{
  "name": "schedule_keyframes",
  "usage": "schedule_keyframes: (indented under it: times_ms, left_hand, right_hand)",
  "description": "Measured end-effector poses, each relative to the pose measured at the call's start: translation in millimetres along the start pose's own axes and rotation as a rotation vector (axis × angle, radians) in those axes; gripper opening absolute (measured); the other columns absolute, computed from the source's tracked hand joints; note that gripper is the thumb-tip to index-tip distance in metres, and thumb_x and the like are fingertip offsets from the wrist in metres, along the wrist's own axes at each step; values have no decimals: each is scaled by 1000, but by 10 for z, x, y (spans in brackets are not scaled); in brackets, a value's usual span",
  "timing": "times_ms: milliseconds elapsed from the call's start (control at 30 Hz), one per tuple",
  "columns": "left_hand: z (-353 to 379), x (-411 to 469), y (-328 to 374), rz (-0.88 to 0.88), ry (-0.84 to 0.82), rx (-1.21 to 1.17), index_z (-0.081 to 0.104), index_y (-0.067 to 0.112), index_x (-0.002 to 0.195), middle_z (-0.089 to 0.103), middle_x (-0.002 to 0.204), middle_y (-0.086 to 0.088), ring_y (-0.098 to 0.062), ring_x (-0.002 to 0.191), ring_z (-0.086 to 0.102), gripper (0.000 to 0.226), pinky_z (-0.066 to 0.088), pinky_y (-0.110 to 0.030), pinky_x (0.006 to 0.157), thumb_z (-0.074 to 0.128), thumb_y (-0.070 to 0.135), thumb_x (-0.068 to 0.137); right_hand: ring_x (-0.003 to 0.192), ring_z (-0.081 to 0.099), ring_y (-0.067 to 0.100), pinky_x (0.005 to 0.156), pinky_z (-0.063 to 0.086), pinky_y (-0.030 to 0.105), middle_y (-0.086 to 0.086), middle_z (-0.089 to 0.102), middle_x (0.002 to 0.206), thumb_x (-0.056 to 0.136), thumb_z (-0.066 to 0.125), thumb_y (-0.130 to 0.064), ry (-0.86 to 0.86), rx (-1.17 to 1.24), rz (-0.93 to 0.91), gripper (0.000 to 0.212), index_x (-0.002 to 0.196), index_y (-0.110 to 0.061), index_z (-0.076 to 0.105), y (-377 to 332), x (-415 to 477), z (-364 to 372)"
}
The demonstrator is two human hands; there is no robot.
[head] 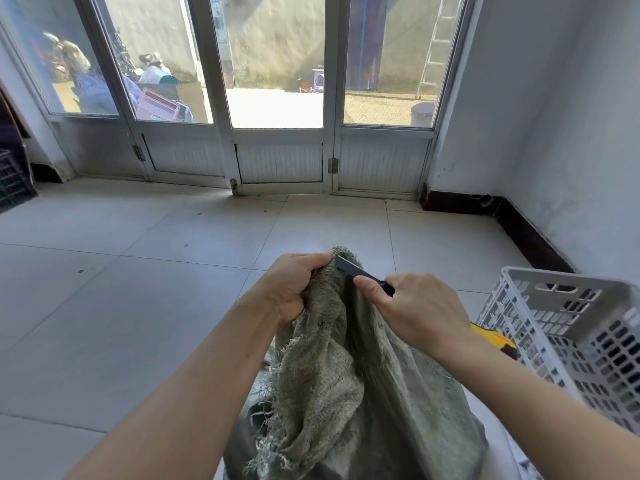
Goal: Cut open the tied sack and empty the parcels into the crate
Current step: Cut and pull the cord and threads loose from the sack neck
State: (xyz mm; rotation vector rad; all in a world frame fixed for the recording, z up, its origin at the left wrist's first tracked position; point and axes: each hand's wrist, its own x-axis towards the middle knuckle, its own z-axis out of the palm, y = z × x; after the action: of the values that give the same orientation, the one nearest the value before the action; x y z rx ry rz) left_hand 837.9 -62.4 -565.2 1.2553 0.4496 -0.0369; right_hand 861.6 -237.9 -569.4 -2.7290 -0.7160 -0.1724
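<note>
A grey-green woven sack (332, 382) with frayed edges stands upright in front of me on the tiled floor. My left hand (292, 285) grips the bunched neck of the sack near its top. My right hand (415, 306) holds a dark utility knife (360, 271), thumb along the handle, with the blade tip touching the sack's neck just right of my left fingers. A grey perforated plastic crate (568, 334) sits at the right, close to my right forearm. The sack's contents are hidden.
A yellow object (495, 341) lies between the sack and the crate. Glass doors (277, 98) fill the far wall. A dark crate (12, 181) stands at the far left. A white wall with dark skirting (533, 233) runs along the right.
</note>
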Motion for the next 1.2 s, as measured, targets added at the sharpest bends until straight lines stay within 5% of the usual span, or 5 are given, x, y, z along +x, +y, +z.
schedule_keyframes:
  times_ms: [367,500,733,933,1200]
  left_hand:
    - [148,-34,-71,33,26,62,62,-5,79,64,65,-14,-19,53,62,24,55,-27,51,49,7,96]
    - [174,-47,-43,49,18,140,62,-5,84,63,70,-15,-20,57,61,25,54,-27,55,47,10,98]
    - [44,-37,41,68,-38,130,68,-5,94,70,80,-17,-24,65,67,28,57,-30,57,61,22,91]
    - [102,-6,42,89,1,238,66,6,73,66,64,-9,-19,54,64,16,55,-28,55,62,7,89]
    - [52,26,93,43,90,327,68,4,74,66,65,-11,-21,57,64,12,53,-30,59,64,2,85]
  right_hand:
    - [54,48,16,47,31,29,-3,48,58,86,20,-74,142,-19,64,64,61,-18,40,-4,10,84]
    - [53,47,19,47,30,30,0,48,54,88,28,-71,43,260,175,67,54,-15,39,-28,77,102]
    - [62,51,23,49,31,30,0,50,62,86,22,-75,36,42,102,66,61,-17,44,73,187,-2]
    - [61,49,22,46,28,28,0,50,64,85,20,-76,54,-47,127,69,67,-16,49,91,175,41]
    - [63,50,24,47,28,29,1,51,64,81,16,-79,5,-32,140,72,63,-16,46,148,181,165]
